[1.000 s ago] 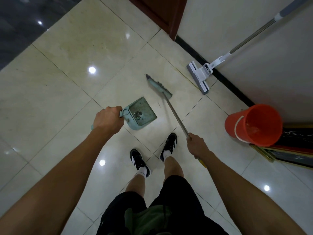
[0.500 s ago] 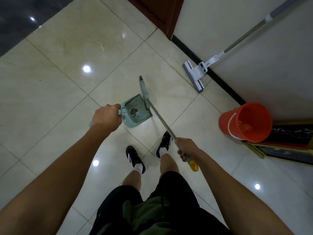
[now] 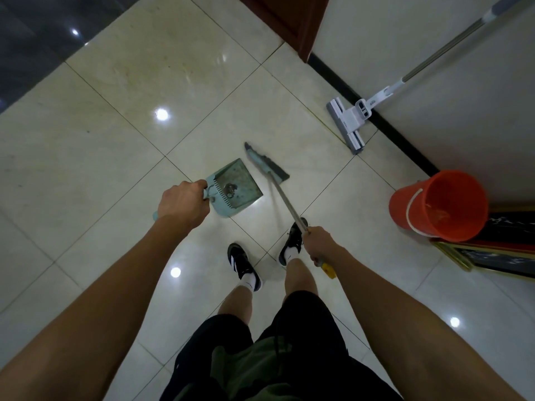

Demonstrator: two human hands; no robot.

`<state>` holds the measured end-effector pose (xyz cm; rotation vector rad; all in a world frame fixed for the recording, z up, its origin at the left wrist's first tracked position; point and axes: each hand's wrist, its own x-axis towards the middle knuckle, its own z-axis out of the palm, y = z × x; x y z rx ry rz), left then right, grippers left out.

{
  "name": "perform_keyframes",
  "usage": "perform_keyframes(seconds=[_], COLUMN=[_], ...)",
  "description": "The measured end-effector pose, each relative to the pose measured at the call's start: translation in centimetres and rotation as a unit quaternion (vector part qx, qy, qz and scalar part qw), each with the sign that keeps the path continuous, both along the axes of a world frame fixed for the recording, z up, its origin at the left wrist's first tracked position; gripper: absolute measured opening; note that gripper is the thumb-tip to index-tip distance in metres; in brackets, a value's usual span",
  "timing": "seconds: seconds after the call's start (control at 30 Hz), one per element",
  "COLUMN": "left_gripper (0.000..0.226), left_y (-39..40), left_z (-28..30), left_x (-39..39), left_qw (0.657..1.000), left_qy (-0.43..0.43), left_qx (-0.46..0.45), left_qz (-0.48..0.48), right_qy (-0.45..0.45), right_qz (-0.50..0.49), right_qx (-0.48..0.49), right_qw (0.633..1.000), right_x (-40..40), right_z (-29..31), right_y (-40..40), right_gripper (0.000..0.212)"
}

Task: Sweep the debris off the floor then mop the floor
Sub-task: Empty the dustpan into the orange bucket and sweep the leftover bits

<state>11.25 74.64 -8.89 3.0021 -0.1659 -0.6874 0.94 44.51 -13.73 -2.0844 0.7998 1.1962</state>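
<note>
Centre frame: left hand (image 3: 183,204) grips the dustpan (image 3: 236,188), debris (image 3: 230,190) inside; right hand (image 3: 320,244) grips the broom (image 3: 267,164) beside it. Tilting the pan risks spillage. Mop (image 3: 351,118) stands at upper right.

The dustpan (image 3: 236,189) lies left of the broom head (image 3: 267,164), just beside it. Debris (image 3: 230,190) sits in the dustpan. The bucket (image 3: 440,205) stands far right, behind it the mop (image 3: 351,123).
</note>
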Motion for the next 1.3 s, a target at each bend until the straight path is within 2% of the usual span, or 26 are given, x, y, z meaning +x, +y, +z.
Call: perform_keyframes(seconds=[0.1, 0.23, 0.43, 0.77, 1.0, 1.1, 1.3], left_gripper=[0.019, 0.020, 0.021, 0.018, 0.013, 0.015, 0.014], left_y=[0.0, 0.8, 0.1, -7.6, -15.4, -18.6, -24.4], left_z=[-0.3, -0.1, 0.7, 5.5, 10.0, 12.4, 18.1], left_x=[-0.4, -0.5, -1.5, -4.8, -11.0, -13.7, -17.8], left_qw=[1.000, 1.000, 0.999, 0.989, 0.970, 0.961, 0.947], left_qy=[0.007, 0.014, 0.003, -0.009, -0.051, -0.080, -0.127], left_qx=[-0.009, -0.019, -0.031, -0.010, -0.015, -0.036, -0.071], left_qz=[-0.002, 0.009, -0.007, -0.148, -0.235, -0.262, -0.286], right_qy=[0.026, 0.046, 0.016, -0.004, -0.053, -0.080, -0.080], right_qz=[-0.042, -0.198, -0.335, -0.467, -0.546, -0.577, -0.596], right_qx=[0.046, 0.112, 0.109, 0.098, 0.169, 0.171, 0.171], right_qw=[0.998, 0.973, 0.936, 0.879, 0.819, 0.794, 0.780], right_x=[-1.2, -2.4, -6.4, -13.7, -24.3, -29.0, -36.3], right_z=[0.9, 3.9, 7.1, 7.5, 9.0, 9.7, 11.5], right_y=[1.6, 1.5, -1.1, -5.2, -10.2, -12.3, -17.7], right_gripper=[0.013, 0.021, 0.026, 0.018, 0.013, 0.014, 0.022])
